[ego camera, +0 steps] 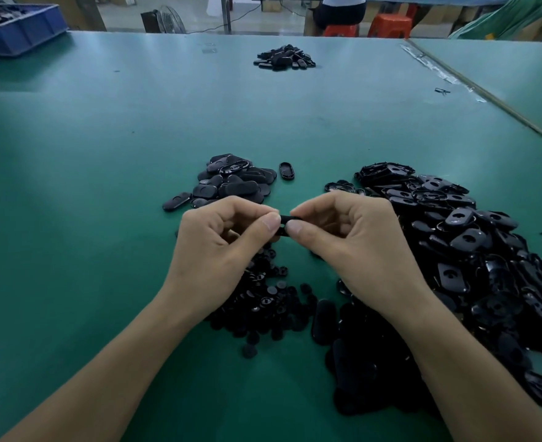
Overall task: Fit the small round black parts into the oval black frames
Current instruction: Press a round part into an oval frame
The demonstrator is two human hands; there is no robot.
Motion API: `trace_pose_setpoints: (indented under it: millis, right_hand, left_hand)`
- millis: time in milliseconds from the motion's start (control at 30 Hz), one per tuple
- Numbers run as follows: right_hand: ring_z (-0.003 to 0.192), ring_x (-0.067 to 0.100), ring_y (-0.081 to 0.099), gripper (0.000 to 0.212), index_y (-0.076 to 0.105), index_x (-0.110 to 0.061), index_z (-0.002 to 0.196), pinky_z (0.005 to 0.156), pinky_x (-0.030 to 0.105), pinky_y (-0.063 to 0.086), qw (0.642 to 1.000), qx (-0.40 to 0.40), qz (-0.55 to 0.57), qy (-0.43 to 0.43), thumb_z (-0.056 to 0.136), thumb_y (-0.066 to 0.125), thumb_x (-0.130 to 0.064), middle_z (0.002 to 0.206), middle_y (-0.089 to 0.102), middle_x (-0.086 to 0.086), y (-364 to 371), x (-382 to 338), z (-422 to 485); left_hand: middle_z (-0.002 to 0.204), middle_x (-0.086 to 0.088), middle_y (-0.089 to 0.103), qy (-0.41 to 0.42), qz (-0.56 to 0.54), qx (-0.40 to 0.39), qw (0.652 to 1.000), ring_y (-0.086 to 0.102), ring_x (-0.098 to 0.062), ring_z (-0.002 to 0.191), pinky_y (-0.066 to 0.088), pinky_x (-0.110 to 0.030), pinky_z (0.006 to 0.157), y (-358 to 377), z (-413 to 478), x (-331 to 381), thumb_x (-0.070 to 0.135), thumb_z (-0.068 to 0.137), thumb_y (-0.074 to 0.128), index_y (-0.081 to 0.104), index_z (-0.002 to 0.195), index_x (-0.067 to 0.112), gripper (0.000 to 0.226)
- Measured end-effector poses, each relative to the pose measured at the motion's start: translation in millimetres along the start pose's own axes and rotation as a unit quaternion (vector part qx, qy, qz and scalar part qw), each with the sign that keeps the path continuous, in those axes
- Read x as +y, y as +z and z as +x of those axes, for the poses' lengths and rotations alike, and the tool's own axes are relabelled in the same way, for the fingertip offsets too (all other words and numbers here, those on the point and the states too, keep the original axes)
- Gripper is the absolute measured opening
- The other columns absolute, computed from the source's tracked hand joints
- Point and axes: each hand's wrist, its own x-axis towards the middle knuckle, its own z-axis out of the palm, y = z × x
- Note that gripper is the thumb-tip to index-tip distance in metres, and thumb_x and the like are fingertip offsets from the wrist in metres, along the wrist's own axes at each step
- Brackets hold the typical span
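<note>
The left hand (218,247) and right hand (359,247) are pinching a small black piece (284,223) between thumbs and fingertips. Matte round parts (269,301) are lying heaped at its 6 o'clock and glossy oval frames (473,250) at its 4 o'clock, all on a smooth green table (103,186).

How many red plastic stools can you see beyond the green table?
2: one red plastic stool under the seated person past the far edge of the green table, a second red stool just right of it. Others may be hidden.
</note>
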Motion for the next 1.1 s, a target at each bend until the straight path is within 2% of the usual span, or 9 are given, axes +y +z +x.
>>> trace_pose_setpoints:
  millis: [167,333,500,600,733,800,900,1033,1100]
  right_hand:
    - [0.068,0.013,0.070,0.009,0.073,-0.023,0.083,0.071,0.031,0.059,1.000,-0.009,-0.011,-0.002,0.084,0.079,-0.016,0.072,0.073,-0.005,0.3,-1.5,0.1]
    - [0.065,0.014,0.071,0.012,0.073,-0.025,0.083,0.066,0.024,0.057,1.000,-0.012,0.000,-0.016,0.085,0.079,-0.014,0.072,0.073,-0.004,0.1,-1.6,0.2]
    - [0.065,0.012,0.071,0.012,0.075,-0.023,0.085,0.063,0.017,0.051,1.000,-0.011,0.016,-0.015,0.087,0.076,-0.011,0.072,0.074,-0.005,-0.4,-0.4,-0.2]
    - [0.067,0.012,0.072,0.013,0.074,-0.022,0.085,0.063,0.016,0.051,0.999,-0.006,0.030,-0.015,0.087,0.075,-0.009,0.073,0.074,-0.005,1.4,-0.6,-0.1]
    - [0.069,0.009,0.073,0.018,0.073,-0.025,0.086,0.062,0.014,0.051,0.999,-0.016,0.033,-0.019,0.089,0.073,-0.007,0.074,0.075,-0.007,2.0,-1.4,-1.1]
    - [0.069,0.007,0.072,0.018,0.075,-0.026,0.088,0.063,0.015,0.053,0.999,-0.019,-0.016,-0.027,0.089,0.072,-0.008,0.074,0.075,-0.010,1.2,0.2,-2.2]
    - [0.072,0.002,0.067,0.012,0.078,-0.023,0.096,0.070,0.015,0.053,0.985,-0.017,-0.164,-0.040,0.089,0.073,-0.015,0.074,0.072,-0.013,0.7,4.0,-4.5]
    - [0.094,0.010,0.056,0.021,0.074,-0.029,0.109,0.086,0.034,0.050,0.933,-0.098,-0.344,-0.039,0.091,0.069,-0.039,0.093,0.065,-0.009,1.9,0.4,-7.1]
    - [0.102,0.011,0.051,0.025,0.072,-0.032,0.112,0.087,0.032,0.046,0.911,-0.135,-0.389,-0.040,0.093,0.064,-0.046,0.100,0.061,-0.009,4.0,-3.7,-7.9]
  left_hand:
    - [0.076,0.007,0.076,0.001,-0.001,0.002,1.000,0.070,-0.006,0.067,0.057,-0.037,0.067,0.1,-0.3,2.2,0.025,0.086,0.070,0.074,0.083,0.028,0.007]
    - [0.078,0.001,0.075,0.015,0.013,0.003,1.000,0.065,-0.031,0.065,0.050,-0.045,0.061,0.7,-0.9,3.7,0.025,0.084,0.073,0.073,0.086,0.028,0.004]
    - [0.075,0.005,0.074,0.004,0.000,-0.013,1.000,0.060,-0.014,0.062,0.047,-0.038,0.055,-1.0,-0.6,2.9,0.024,0.079,0.077,0.072,0.093,0.032,0.017]
    - [0.076,0.003,0.074,-0.007,-0.016,-0.036,0.999,0.061,-0.006,0.062,0.048,-0.022,0.057,-0.3,-1.5,2.8,0.024,0.077,0.079,0.069,0.102,0.031,0.028]
    - [0.074,0.003,0.074,-0.004,-0.030,-0.023,0.999,0.063,-0.006,0.062,0.051,-0.018,0.061,0.1,-0.7,2.3,0.019,0.074,0.081,0.067,0.104,0.028,0.034]
    - [0.075,0.004,0.073,0.007,-0.024,-0.013,1.000,0.064,-0.006,0.064,0.052,-0.019,0.064,0.1,0.3,1.2,0.016,0.075,0.079,0.067,0.104,0.028,0.033]
    - [0.079,0.007,0.070,0.013,-0.025,0.009,1.000,0.068,-0.007,0.071,0.053,-0.017,0.069,0.9,1.4,0.5,0.012,0.080,0.073,0.067,0.107,0.027,0.031]
    - [0.082,0.006,0.064,0.009,-0.073,0.023,0.997,0.075,-0.017,0.080,0.058,-0.022,0.074,1.4,2.4,1.0,0.006,0.090,0.060,0.064,0.116,0.025,0.033]
    - [0.083,0.011,0.061,0.013,-0.073,0.021,0.997,0.073,-0.014,0.080,0.059,-0.023,0.074,1.3,2.7,1.2,0.002,0.094,0.058,0.064,0.121,0.028,0.038]
